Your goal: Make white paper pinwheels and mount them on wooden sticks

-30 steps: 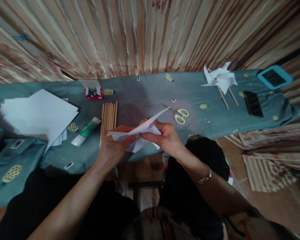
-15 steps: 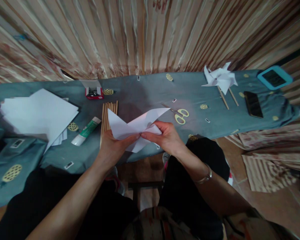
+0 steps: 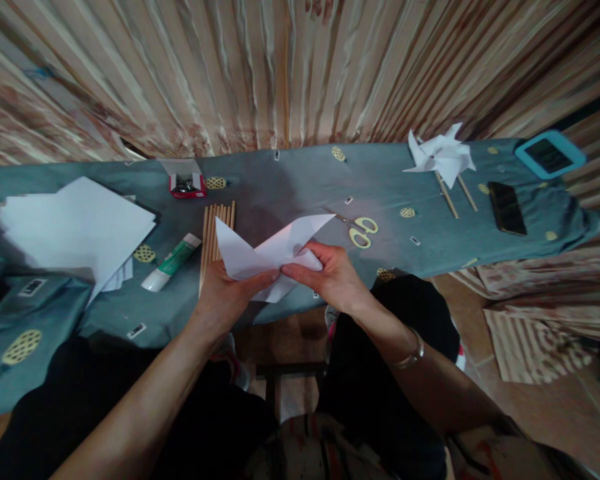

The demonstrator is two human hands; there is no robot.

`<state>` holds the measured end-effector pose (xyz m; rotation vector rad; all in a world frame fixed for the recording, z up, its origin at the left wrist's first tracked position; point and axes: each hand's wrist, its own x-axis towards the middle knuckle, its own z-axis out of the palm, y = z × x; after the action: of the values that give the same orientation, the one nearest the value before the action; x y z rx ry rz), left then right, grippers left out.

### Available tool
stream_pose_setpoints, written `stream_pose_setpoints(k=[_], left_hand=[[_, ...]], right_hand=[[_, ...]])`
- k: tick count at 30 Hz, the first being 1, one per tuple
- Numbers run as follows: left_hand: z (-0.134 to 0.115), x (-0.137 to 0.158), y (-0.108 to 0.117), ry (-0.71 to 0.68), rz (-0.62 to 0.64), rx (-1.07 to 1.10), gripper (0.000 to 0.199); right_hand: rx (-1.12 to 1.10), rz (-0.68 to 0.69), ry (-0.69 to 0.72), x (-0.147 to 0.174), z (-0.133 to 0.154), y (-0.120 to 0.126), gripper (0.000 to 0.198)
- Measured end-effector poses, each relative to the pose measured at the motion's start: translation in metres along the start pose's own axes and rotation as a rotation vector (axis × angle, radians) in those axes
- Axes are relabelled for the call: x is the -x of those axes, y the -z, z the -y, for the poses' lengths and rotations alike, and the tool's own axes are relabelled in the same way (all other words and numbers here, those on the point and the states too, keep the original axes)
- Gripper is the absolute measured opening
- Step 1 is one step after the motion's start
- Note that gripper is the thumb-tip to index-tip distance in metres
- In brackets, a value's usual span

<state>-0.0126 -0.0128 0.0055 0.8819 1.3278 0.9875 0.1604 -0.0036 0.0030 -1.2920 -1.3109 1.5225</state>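
Note:
Both hands hold one white paper pinwheel above the near edge of the table. My left hand grips its left side, thumb pressed at the centre, the other fingers hidden behind the paper. From the right, my right hand pinches a folded point, its thumb tip meeting the left thumb at the middle. Two pointed blades stick up and out to left and right. Just behind my left hand lies a row of wooden sticks. Scissors with pale yellow handles rest beyond my right hand.
A glue stick and a stack of white paper lie to the left. Behind them stands an open red box of small metal pieces. At right are finished-looking pinwheels on sticks, a phone and a blue-framed device.
The right-hand blade of the pinwheel has shifted very slightly left. Both thumbs remain pressed at its centre, and the grip looks the same.

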Motion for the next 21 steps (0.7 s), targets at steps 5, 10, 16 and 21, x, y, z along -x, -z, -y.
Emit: stream_pose_setpoints(k=[5, 10, 16, 21], left_hand=[[0.001, 0.0, 0.001, 0.021, 0.003, -0.002, 0.03], [0.001, -0.002, 0.0, 0.004, -0.006, 0.021, 0.033], [0.003, -0.004, 0.0, -0.015, -0.006, 0.043, 0.031], [0.01, -0.005, 0.002, -0.004, 0.026, 0.042, 0.033]], right_hand=[[-0.008, -0.008, 0.004, 0.0, 0.002, -0.001, 0.032], [0.014, -0.029, 0.007, 0.0, 0.002, -0.001, 0.026], [0.028, -0.01, 0.02, 0.001, 0.001, -0.001, 0.027], [0.177, -0.041, 0.082, 0.001, -0.007, 0.0, 0.026]])
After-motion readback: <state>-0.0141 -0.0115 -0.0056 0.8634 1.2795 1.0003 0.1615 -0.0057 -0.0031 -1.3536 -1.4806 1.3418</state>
